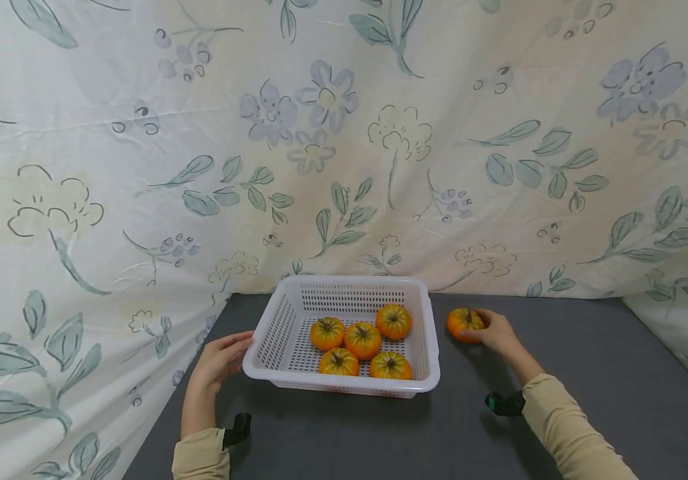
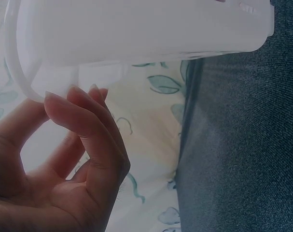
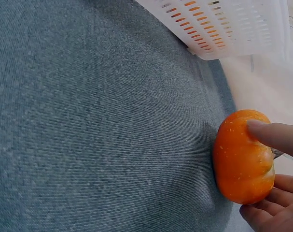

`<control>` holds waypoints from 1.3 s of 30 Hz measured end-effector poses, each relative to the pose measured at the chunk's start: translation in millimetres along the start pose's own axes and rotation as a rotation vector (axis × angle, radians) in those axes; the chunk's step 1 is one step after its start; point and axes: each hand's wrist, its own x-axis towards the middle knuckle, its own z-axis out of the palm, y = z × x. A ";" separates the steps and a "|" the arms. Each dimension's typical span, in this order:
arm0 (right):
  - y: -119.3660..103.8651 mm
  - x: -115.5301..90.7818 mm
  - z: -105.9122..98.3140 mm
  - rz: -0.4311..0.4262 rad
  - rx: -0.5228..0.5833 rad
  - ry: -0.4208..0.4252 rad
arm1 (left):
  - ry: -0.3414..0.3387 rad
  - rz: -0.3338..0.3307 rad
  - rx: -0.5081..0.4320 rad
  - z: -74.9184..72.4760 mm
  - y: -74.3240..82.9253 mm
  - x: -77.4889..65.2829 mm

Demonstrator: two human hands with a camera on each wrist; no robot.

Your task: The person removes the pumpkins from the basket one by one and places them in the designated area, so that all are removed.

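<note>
A white plastic basket (image 1: 267, 373) with slotted walls stands on the dark table, and several small orange pumpkins (image 1: 363, 341) sit inside it. At its left side my left hand (image 1: 218, 363) holds the rim; in the left wrist view the curled fingertips (image 2: 57, 102) and thumb meet at the lip of the basket (image 2: 136, 34). To the right of the basket, my right hand (image 1: 498, 331) grips a single orange pumpkin (image 1: 463, 323) on the table. The right wrist view shows the thumb across this pumpkin (image 3: 240, 164) and the other fingers around its opposite side.
The dark grey tabletop (image 1: 344, 440) extends in front of the basket and to its right. A white cloth (image 1: 344, 147) with a leaf and flower print hangs behind the table and along its left side. Small black devices (image 1: 505, 403) sit at both wrists.
</note>
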 end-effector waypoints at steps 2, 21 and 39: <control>0.2 0.5 1.1 -0.008 0.006 0.000 | 0.001 -0.001 -0.001 -0.3 0.2 0.0; 0.1 3.4 2.2 -0.009 -0.007 0.000 | 0.001 -0.003 -0.011 -0.1 2.6 0.9; -13.9 1.5 -8.6 0.000 0.011 -0.028 | -0.006 0.017 -0.017 0.7 -0.2 0.6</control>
